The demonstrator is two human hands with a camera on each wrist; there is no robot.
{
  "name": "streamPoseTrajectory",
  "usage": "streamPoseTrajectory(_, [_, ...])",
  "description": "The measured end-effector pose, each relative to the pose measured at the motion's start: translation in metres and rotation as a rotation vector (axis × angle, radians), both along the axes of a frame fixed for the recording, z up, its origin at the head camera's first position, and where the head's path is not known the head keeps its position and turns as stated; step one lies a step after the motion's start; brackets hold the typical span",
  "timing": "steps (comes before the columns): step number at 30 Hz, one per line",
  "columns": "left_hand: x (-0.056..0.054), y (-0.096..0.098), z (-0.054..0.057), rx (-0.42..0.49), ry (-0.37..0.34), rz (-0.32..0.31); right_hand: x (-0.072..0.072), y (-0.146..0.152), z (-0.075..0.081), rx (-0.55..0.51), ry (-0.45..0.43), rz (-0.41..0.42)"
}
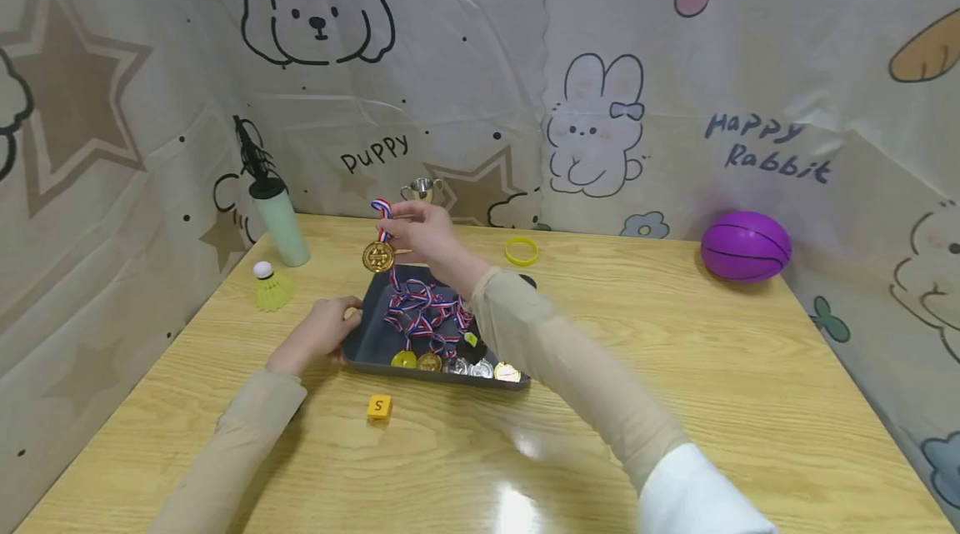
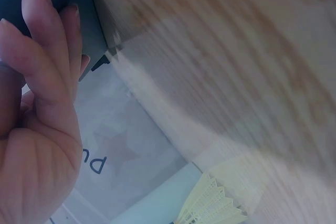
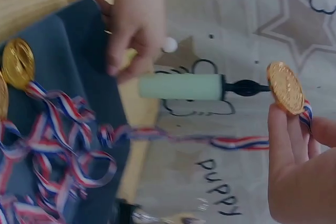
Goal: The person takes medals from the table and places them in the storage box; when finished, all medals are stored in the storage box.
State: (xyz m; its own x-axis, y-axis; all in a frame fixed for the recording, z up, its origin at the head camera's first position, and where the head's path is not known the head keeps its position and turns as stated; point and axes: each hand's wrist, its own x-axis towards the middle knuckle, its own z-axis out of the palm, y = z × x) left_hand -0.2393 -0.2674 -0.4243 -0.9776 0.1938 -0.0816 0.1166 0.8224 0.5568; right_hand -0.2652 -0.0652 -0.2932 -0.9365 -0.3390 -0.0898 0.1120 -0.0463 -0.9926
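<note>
My right hand [image 1: 431,234] is raised over the far left part of a dark grey tray [image 1: 366,346], pinching the striped ribbon of a bronze-gold medal [image 1: 378,257]. The medal hangs just below the fingers in the head view; in the right wrist view its disc [image 3: 286,88] stands at the fingertips. From there the red, white and blue ribbon [image 3: 239,142] runs down into the tray. My left hand [image 1: 324,329] grips the tray's left rim, thumb on top. Inside the tray lie tangled ribbons [image 1: 423,313] and several gold, bronze and silver medals [image 1: 429,361] along the near wall.
An orange letter block [image 1: 378,407] sits in front of the tray. Leftward are a yellow shuttlecock [image 1: 273,291] and a mint-green cylinder [image 1: 281,222] with a black top. Behind stand a small trophy [image 1: 422,188] and a yellow ring [image 1: 521,262]. A purple ball [image 1: 746,247] rests far right.
</note>
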Motion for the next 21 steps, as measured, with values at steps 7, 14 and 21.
streamPoseTrajectory(7, [0.001, 0.003, -0.001, 0.019, -0.007, -0.009, -0.002, -0.013, -0.037, 0.012, -0.039, -0.061])
streamPoseTrajectory(14, [0.002, 0.002, 0.0, 0.022, -0.023, 0.005, 0.001, -0.018, -0.076, 0.019, -0.115, -0.096])
streamPoseTrajectory(21, [0.002, 0.001, 0.001, 0.024, -0.03, 0.004, 0.014, -0.021, -0.104, 0.12, -0.102, -0.097])
